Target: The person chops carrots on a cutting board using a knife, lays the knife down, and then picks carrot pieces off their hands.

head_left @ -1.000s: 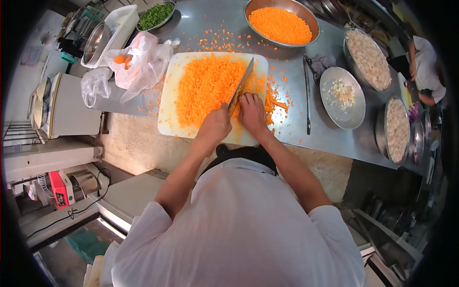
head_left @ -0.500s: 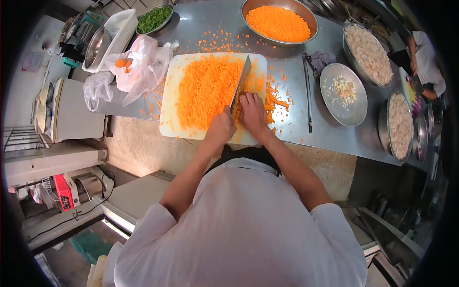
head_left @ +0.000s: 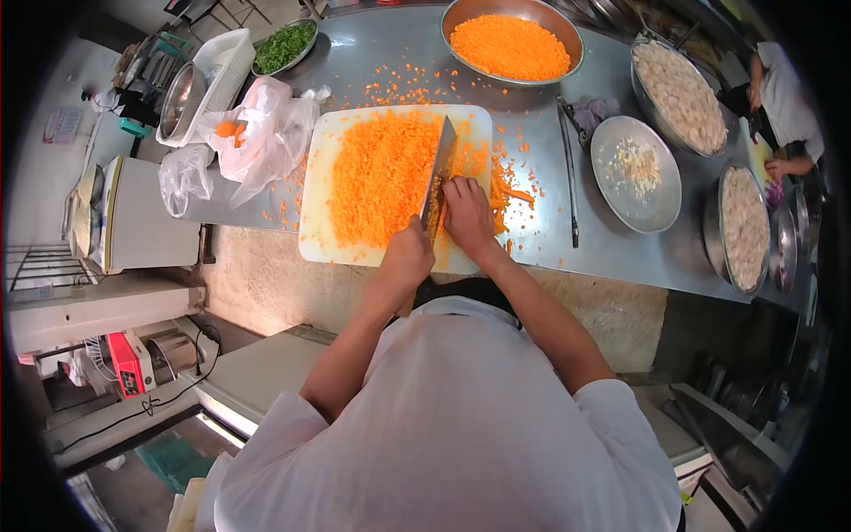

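A large knife [head_left: 438, 168] is upright in my left hand [head_left: 409, 256], its fingers wrapped round the handle. The blade stands over a white cutting board [head_left: 317, 191], between a wide heap of finely chopped orange vegetable [head_left: 379, 177] and my right hand [head_left: 469, 213]. That hand presses down close beside the blade with its fingers curled. Orange pieces lie under the fingertips, mostly hidden by them. Longer orange strips [head_left: 512, 193] lie just right of the board on the metal table [head_left: 541, 222].
Behind the board is a bowl of orange bits [head_left: 510, 49]. Rightward are a metal rod [head_left: 568, 177], a shallow bowl [head_left: 636, 213] and two bowls of pale chunks [head_left: 679, 97]. Plastic bags [head_left: 266, 146] and a white basket [head_left: 232, 71] lie left. A co-worker [head_left: 789, 106] stands far right.
The knife blade has turned more upright and shows more of its flat side. My left hand has shifted slightly right since the earliest frame. My right hand stays nearly in place; the view has shifted slightly.
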{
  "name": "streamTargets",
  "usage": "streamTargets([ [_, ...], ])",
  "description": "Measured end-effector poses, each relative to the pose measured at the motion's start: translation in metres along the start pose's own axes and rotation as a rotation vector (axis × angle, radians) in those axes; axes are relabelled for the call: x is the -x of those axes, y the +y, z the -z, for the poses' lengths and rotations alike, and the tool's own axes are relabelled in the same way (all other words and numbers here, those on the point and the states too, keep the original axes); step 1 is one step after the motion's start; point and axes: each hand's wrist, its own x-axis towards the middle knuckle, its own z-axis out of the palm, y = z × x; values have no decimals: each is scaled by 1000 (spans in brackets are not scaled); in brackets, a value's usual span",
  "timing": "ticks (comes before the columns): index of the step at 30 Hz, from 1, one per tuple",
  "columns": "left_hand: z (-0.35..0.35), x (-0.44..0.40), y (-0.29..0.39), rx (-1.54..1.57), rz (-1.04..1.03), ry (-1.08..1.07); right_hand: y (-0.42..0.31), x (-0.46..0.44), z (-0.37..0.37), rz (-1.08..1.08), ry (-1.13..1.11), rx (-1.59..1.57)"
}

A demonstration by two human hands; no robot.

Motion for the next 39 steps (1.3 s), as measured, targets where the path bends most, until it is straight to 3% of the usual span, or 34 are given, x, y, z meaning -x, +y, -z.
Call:
streamTargets([
  [3, -5, -17, 1, 124, -31, -8, 2, 3, 0, 51, 28, 9],
  [7, 11, 3, 8, 51, 74, -24, 1, -2, -1, 22, 30, -5],
  [10, -20, -8, -7, 22, -70, 73, 1, 2, -1, 7, 22, -5],
  [13, 7, -23, 2, 65, -66, -35, 1, 3, 1, 15, 36, -24],
  [18, 2, -9, -17, -81, -68, 68, 15, -7, 6, -85, -30, -202],
  [24, 31, -7, 2, -64, -4, -4, 26, 0, 9, 18, 31, -222],
  [29, -2, -11, -30, -47, -92, 42, 11, 11, 15, -33, 142, -297],
  [32, 30, -2, -2, -132, -67, 1, 14, 13, 10, -3, 76, -214],
  [39, -2, -17, -16, -49, -163, 5, 8, 10, 7, 32, 51, -6],
])
